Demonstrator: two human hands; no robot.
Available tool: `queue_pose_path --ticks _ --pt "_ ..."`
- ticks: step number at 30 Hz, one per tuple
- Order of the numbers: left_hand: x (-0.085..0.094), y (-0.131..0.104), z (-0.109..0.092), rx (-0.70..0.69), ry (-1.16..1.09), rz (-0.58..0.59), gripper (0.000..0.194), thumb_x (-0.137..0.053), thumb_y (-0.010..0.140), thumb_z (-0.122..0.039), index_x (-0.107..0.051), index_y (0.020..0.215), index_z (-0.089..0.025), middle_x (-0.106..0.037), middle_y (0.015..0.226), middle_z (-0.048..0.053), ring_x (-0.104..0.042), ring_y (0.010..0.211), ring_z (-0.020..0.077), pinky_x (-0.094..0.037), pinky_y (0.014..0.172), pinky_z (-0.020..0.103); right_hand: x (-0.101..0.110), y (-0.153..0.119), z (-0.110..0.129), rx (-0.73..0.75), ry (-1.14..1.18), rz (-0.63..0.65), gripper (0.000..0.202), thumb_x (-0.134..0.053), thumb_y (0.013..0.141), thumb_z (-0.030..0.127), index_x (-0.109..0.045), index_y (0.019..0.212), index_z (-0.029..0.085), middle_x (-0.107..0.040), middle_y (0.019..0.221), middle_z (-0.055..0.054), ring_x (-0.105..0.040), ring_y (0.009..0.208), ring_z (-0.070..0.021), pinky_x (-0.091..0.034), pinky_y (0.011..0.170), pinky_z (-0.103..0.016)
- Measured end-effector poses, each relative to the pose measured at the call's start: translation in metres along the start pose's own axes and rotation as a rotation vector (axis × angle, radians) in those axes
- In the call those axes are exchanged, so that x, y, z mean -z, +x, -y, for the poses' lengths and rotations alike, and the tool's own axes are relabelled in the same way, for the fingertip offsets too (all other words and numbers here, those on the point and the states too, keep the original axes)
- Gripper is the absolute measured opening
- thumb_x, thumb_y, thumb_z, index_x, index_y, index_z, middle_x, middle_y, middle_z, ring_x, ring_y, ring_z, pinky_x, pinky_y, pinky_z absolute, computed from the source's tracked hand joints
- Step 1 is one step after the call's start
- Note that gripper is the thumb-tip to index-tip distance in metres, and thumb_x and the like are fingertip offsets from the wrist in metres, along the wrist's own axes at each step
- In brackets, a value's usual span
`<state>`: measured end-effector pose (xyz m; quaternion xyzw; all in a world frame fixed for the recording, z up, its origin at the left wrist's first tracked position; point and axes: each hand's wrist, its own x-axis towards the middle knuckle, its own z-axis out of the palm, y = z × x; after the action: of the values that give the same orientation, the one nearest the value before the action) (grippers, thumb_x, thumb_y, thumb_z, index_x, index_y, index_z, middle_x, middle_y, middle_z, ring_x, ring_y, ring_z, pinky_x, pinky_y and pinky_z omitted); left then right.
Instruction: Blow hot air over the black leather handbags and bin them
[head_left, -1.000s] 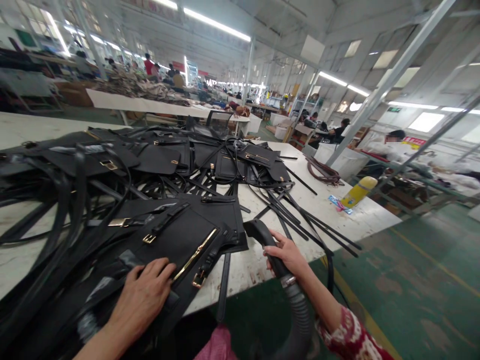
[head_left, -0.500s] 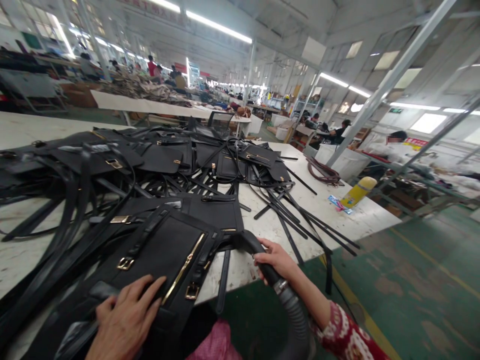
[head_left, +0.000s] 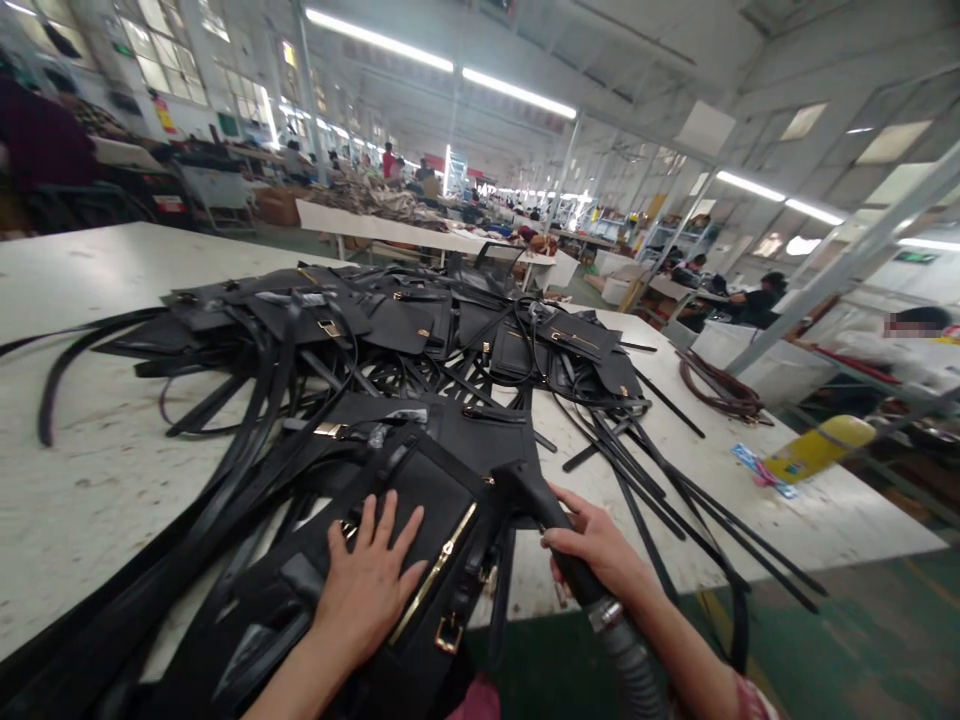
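Observation:
A black bag piece with a gold zipper and gold buckles lies at the front of the table. My left hand rests flat on it, fingers spread, left of the zipper. My right hand is wrapped round a black hose nozzle, which has a metal clamp and a ribbed hose below it. The nozzle's tip is at the upper right of the bag piece, by the zipper's far end. Long black straps trail off to the left.
More black bag pieces are heaped across the white table. At the right lie a yellow bottle, a small blue and pink packet and a brown strap coil. Other people sit at tables farther back.
My left hand has moved up the bag piece, its fingers now spread wider. My right hand keeps its hold on the nozzle. The camera's view has turned left.

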<state>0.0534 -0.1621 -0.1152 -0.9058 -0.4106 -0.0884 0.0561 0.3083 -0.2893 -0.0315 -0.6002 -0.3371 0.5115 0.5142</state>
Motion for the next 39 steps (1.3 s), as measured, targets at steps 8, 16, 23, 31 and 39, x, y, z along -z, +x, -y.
queue_pose_path --ticks 8,16,23,31,39 --pt "0.005 -0.013 -0.007 -0.023 -0.073 0.003 0.053 -0.046 0.078 -0.044 -0.038 0.129 -0.033 -0.027 0.141 0.010 -0.012 0.130 0.0391 -0.009 0.094 0.066 -0.072 0.082 0.014 -0.030 0.003 0.338 0.066 -0.067 0.063 0.023 -0.042 0.124 0.020 -0.061 0.062 0.001 -0.056 0.041 -0.0163 -0.046 0.032 -0.023" --pt "0.005 -0.012 -0.006 -0.008 -0.128 -0.020 0.053 -0.047 0.078 -0.044 -0.039 0.129 -0.032 -0.029 0.141 0.010 -0.013 0.130 0.0396 -0.008 0.094 0.066 -0.074 0.091 0.006 0.001 0.047 0.289 0.076 -0.069 0.063 0.030 -0.033 0.129 0.018 -0.062 0.068 -0.001 -0.057 0.043 -0.0172 -0.046 0.034 -0.024" --pt "0.015 -0.017 -0.009 0.010 -0.236 0.010 0.047 -0.046 0.079 -0.033 -0.045 0.125 -0.024 -0.044 0.129 0.012 -0.036 0.118 0.0303 -0.026 0.092 0.050 -0.069 0.076 -0.010 0.005 0.094 0.252 0.072 -0.070 0.062 0.026 -0.036 0.125 0.016 -0.061 0.067 -0.001 -0.057 0.041 -0.0177 -0.046 0.031 -0.025" --pt "0.016 -0.011 0.005 0.078 -0.386 -0.148 0.040 -0.048 0.077 -0.025 -0.049 0.118 -0.023 -0.048 0.123 0.008 -0.038 0.116 0.0255 -0.027 0.095 0.046 -0.088 0.088 0.019 0.148 0.181 0.169 0.071 -0.069 0.065 0.028 -0.034 0.125 0.019 -0.061 0.066 0.000 -0.058 0.042 -0.0172 -0.046 0.033 -0.024" --pt "0.010 0.072 0.062 0.400 -0.678 -0.179 0.050 -0.055 0.068 -0.027 -0.047 0.116 -0.016 -0.048 0.109 0.009 -0.051 0.100 0.0250 -0.040 0.089 0.038 -0.083 0.067 0.005 0.073 0.214 0.193 0.075 -0.071 0.063 0.026 -0.030 0.125 0.017 -0.061 0.067 -0.001 -0.057 0.041 -0.0180 -0.047 0.032 -0.025"
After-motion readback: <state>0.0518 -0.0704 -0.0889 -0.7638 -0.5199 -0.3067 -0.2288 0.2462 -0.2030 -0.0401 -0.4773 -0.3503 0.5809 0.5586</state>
